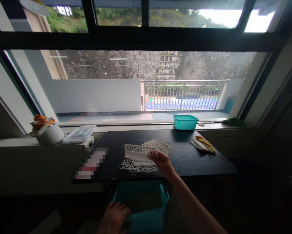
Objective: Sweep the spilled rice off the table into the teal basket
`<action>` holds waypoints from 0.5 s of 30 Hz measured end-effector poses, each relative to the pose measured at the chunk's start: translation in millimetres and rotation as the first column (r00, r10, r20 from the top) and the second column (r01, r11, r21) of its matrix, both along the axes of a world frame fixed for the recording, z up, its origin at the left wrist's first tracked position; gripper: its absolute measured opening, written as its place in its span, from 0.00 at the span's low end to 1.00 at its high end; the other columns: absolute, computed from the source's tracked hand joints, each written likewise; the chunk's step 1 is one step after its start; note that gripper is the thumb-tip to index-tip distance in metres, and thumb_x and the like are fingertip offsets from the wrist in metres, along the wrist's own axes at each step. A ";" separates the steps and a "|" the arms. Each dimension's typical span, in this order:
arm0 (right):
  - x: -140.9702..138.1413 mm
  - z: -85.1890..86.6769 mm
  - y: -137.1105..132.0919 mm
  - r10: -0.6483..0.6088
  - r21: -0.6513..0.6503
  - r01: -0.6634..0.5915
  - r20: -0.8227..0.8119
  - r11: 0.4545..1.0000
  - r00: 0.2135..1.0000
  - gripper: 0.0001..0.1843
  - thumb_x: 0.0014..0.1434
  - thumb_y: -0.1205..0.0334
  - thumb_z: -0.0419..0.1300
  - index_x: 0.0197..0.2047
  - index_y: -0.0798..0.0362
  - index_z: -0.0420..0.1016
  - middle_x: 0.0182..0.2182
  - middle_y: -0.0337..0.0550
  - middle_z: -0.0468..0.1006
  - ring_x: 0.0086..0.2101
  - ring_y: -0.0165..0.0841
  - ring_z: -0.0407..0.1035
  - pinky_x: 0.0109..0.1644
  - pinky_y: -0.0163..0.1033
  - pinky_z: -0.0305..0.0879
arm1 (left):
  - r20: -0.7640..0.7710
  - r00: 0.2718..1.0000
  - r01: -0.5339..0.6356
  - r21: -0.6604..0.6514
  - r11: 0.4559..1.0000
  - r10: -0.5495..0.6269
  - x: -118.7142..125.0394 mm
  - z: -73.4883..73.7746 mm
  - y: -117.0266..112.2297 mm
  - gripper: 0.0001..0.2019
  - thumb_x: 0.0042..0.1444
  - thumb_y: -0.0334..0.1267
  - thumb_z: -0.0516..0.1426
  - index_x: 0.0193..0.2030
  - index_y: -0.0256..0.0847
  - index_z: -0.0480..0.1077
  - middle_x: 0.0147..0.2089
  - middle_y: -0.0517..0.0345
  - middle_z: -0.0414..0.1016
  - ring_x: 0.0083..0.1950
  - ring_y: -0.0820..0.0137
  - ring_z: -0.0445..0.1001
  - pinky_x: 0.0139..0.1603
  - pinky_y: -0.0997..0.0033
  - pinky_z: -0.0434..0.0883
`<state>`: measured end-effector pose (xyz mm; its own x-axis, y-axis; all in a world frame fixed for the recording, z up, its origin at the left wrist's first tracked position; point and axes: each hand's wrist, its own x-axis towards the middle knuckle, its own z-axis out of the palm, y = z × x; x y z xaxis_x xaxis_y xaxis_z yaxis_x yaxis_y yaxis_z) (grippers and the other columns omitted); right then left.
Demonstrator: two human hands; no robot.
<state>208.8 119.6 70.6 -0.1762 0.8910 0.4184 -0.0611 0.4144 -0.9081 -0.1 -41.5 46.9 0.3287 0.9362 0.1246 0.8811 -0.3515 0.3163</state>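
My right hand [163,163] grips the right end of a white slotted plastic piece [139,153], closed on it. The piece is held low over the table, tilted, with its row of slots along the upper side. Around and below it lie small whitish pellets [141,165], with a larger heap [159,144] behind. At the table's front edge, lower down, is a teal plastic bin [148,221]. My left hand [115,216] is on its near left rim, with the fingers curled over the edge. The bin's inside is dark, and what lies in it is unclear.
On the dark table [185,165], a yellow and white packet [204,144] lies right and a blurred-out flat item [90,164] left. A teal container [185,122] stands at the window sill. A white pot [49,135] and a clear lid [79,134] stand left. A green cloth [234,122] lies right.
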 end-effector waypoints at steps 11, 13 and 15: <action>41.2 -21.8 39.8 -0.268 -0.052 0.263 -0.124 0.963 0.956 0.17 0.48 0.50 0.64 0.36 0.54 0.78 0.30 0.43 0.80 0.32 0.37 0.71 0.40 0.42 0.66 | 0.098 0.995 0.027 0.037 0.999 -0.031 -11.1 -14.0 2.6 0.12 0.45 0.27 0.56 0.34 0.47 0.70 0.36 0.63 0.75 0.41 0.64 0.72 0.55 0.59 0.62; 30.7 -23.7 35.0 -0.236 -0.044 0.232 -0.102 0.972 0.966 0.16 0.49 0.50 0.63 0.36 0.53 0.79 0.29 0.42 0.79 0.31 0.36 0.71 0.38 0.41 0.66 | 0.063 0.998 0.022 -0.008 1.000 -0.021 -7.3 -6.4 1.0 0.11 0.44 0.26 0.55 0.32 0.46 0.70 0.34 0.63 0.75 0.40 0.64 0.72 0.54 0.58 0.63; 19.5 -24.2 29.5 -0.207 -0.036 0.204 -0.080 0.978 0.975 0.15 0.50 0.51 0.63 0.36 0.53 0.79 0.29 0.41 0.79 0.31 0.36 0.70 0.37 0.40 0.66 | 0.030 0.999 -0.019 -0.045 0.999 0.020 -1.9 3.6 -1.0 0.11 0.44 0.25 0.52 0.31 0.45 0.70 0.33 0.63 0.74 0.39 0.65 0.72 0.52 0.57 0.63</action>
